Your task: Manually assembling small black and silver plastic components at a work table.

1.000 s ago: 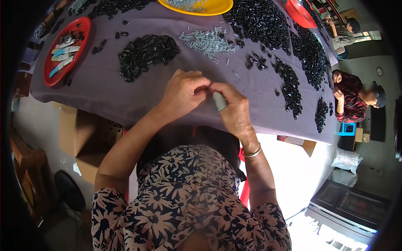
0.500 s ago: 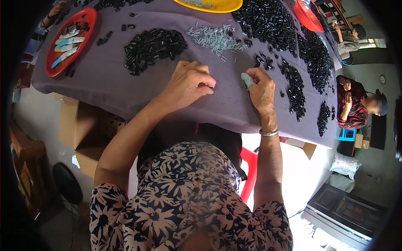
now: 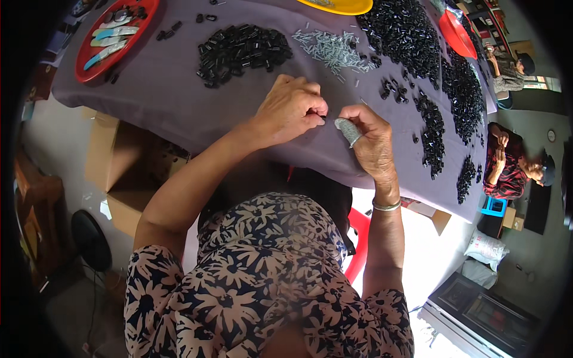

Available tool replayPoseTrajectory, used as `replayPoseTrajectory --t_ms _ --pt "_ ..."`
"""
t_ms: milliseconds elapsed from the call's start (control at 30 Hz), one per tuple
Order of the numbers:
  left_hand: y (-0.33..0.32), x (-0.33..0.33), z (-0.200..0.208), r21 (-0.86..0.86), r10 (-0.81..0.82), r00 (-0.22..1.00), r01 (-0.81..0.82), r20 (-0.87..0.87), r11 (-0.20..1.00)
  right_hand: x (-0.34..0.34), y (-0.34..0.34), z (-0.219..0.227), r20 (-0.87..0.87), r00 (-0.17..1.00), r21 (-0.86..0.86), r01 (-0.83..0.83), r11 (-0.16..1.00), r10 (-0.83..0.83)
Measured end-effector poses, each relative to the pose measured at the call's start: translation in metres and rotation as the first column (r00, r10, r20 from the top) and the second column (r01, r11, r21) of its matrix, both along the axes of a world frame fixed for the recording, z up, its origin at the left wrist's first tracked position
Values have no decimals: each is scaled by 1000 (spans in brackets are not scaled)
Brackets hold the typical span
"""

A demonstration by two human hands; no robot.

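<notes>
My left hand [image 3: 293, 111] is closed over the near part of the table, its thumb and fingertips pinching a small black piece [image 3: 323, 117] that is mostly hidden. Close by on its right, my right hand [image 3: 373, 140] is closed too, with a grey cover [image 3: 348, 130] on one digit. Whatever its fingertips hold cannot be made out. A narrow gap separates the two hands. Beyond them lie a heap of short black cylindrical parts [image 3: 242, 53] and a pile of small silvery pins [image 3: 331, 49].
A red tray [image 3: 82, 73] with blue-and-white handled tools lies far left. A yellow dish [image 3: 343, 7] and a red bowl [image 3: 456, 36] stand at the back. More black parts [image 3: 400, 39] spread to the right. Under the table is a cardboard box [image 3: 128, 221]. Two people sit at right.
My hands have come closer together, the right one drawn nearer to the left and toward me. A dark piece now shows at my left fingertips. The whole view has shifted slightly.
</notes>
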State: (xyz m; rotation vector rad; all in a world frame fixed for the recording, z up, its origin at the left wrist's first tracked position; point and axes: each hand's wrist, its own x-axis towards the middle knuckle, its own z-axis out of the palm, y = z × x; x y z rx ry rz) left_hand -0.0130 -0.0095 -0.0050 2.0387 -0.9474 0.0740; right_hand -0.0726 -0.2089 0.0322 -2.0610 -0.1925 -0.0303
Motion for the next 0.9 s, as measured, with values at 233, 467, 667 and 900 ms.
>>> replayPoseTrajectory --t_ms 233,467,667,900 --pt "-4 -3 -2 -20 48 999 -48 14 999 8 10 3 66 996 -130 -58 990 67" --pt "-8 -3 -4 -31 62 997 -61 44 998 13 17 18 232 953 -418 -83 905 195" --pt "-7 -2 -10 -80 87 991 -79 104 994 18 22 30 248 893 -589 -168 791 374" --pt "-9 2 -3 -23 59 996 -58 70 998 22 28 38 197 835 -709 -241 663 514"
